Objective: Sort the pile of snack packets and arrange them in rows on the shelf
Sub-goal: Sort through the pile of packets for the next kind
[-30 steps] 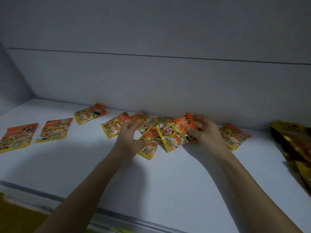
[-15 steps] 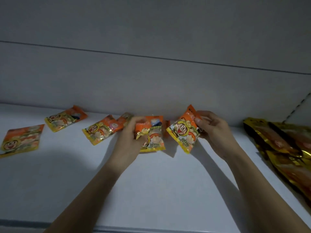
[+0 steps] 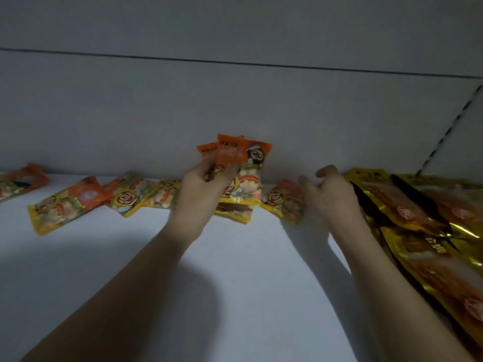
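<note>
Snack packets along the back of a white shelf [image 3: 235, 270].
Gold bags [image 3: 428, 231] at 3 o'clock. Left hand [image 3: 201, 192] grips a fan of orange packets [image 3: 235, 165] upright at 12. Right hand [image 3: 329, 194], fingers loosely spread, holding nothing, beside one flat packet [image 3: 283, 199].

You have a fanned bunch of small orange-and-yellow plastic snack packets [image 3: 233, 163] standing upright, orange tops up, near the back of the white shelf [image 3: 235, 270]. One like packet [image 3: 283, 201] lies flat just right of them. Several more [image 3: 104, 198] lie flat to the left along the back edge, tilted and partly overlapping. Large glossy gold foil packets [image 3: 423, 220] lie overlapping at the far right.
</note>
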### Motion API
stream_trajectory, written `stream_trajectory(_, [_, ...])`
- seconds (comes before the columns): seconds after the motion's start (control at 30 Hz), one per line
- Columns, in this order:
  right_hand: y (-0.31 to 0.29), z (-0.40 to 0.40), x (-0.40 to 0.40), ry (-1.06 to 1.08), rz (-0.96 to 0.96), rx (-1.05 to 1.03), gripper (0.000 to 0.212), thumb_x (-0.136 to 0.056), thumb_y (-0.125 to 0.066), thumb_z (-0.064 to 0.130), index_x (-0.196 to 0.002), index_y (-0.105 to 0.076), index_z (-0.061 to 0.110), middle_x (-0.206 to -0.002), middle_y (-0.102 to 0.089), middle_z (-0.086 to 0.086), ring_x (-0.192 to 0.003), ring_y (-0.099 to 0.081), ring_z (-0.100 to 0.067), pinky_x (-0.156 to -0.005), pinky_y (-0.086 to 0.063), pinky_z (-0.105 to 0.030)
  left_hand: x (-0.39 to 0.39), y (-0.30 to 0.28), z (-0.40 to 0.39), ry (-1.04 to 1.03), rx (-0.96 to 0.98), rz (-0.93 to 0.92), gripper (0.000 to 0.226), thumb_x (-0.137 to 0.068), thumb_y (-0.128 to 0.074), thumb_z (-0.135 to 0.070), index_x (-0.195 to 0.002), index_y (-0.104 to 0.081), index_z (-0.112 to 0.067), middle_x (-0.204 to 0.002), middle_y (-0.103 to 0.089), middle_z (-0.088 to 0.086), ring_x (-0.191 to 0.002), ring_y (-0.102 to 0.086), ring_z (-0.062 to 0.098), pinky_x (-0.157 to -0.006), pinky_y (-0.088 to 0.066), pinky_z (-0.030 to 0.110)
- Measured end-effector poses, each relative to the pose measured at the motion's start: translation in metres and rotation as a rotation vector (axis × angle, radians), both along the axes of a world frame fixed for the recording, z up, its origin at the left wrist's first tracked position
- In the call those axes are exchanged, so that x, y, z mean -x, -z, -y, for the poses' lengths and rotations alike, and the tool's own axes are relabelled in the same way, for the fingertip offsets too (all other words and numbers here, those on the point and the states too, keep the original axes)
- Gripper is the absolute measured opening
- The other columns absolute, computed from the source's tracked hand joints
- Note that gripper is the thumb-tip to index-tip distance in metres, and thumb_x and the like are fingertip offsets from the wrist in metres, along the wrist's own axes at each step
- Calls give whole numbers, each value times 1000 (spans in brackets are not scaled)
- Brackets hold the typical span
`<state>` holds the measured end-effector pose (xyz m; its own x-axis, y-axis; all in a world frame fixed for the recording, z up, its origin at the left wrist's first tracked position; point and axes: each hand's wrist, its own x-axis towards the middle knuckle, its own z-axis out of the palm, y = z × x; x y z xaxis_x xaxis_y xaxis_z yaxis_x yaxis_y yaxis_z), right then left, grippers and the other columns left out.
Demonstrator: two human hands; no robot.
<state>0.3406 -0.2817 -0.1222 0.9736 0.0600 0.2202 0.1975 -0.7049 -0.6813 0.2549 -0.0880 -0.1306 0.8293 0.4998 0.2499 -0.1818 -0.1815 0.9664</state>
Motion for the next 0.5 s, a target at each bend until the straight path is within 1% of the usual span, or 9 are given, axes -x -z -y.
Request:
stream_trajectory(0.07, [11,1,-5,-35,-102,128,56,-91,-65,43,-126,-46,3,-125,-53,-24,-116,-52,-42,-81,-40,-37,2,2,1,-19,-23,-8,7,-93,-69,-28,-99,-73,-27,-95,-78,-7,-94,-73,15,-95,-56,45])
stream_trajectory(0.13, [19,-2,-10,-85,-123,146,60,-87,-72,37,-130,-43,7,-126,-53,-23,-118,-52,-41,-83,-41,-35,5,4,4,23,-35,-28,8,-93,-69,-28,-100,-73,-27,-97,-78,-6,-95,-74,16,-96,-55,47])
stream_trajectory(0.2, [21,-7,-14,-136,-121,57,59,-85,-74,24,-134,-43,15,-126,-54,-16,-112,-56,-33,-78,-41,-28,8,2,12,115,43,-20,15,-89,-70,-32,-101,-73,-26,-100,-78,-3,-97,-74,19,-95,-56,45])
stream_trajectory(0.27, [21,-10,-15,-179,-118,-29,56,-84,-69,9,-133,-46,22,-124,-54,-10,-101,-57,-25,-74,-43,-27,8,3,20,209,107,-23,25,-83,-69,-34,-104,-73,-22,-102,-78,0,-97,-75,20,-90,-57,39])
stream_trajectory(0.3, [20,-10,-15,-188,-114,-66,55,-83,-65,4,-131,-48,24,-123,-55,-9,-97,-57,-23,-71,-44,-27,8,5,25,245,101,-45,26,-84,-68,-32,-106,-72,-20,-102,-78,1,-96,-75,20,-87,-58,36])
stream_trajectory(0.37, [17,-6,-12,-177,-83,-150,53,-81,-57,-2,-128,-53,22,-118,-57,-11,-93,-61,-24,-68,-46,-27,8,10,30,286,33,-112,22,-92,-64,-27,-111,-69,-17,-103,-78,0,-94,-75,19,-82,-59,30])
stream_trajectory(0.4, [15,-2,-11,-159,-55,-204,52,-80,-53,-4,-126,-56,20,-112,-60,-12,-91,-62,-25,-67,-49,-28,7,13,31,287,4,-141,20,-95,-63,-25,-113,-69,-18,-104,-78,-1,-95,-75,18,-82,-59,30])
stream_trajectory(0.47, [10,5,-12,-115,28,-300,51,-77,-49,-9,-119,-62,16,-101,-63,-10,-88,-65,-26,-68,-54,-32,3,16,27,234,-81,-150,13,-98,-62,-24,-108,-70,-22,-101,-77,-5,-95,-74,16,-86,-57,34])
stream_trajectory(0.5, [7,8,-14,-93,76,-328,49,-77,-48,-11,-116,-64,15,-99,-64,-8,-86,-66,-25,-68,-53,-31,2,17,23,174,-152,-135,9,-99,-62,-24,-104,-70,-24,-98,-76,-6,-94,-72,15,-87,-55,34])
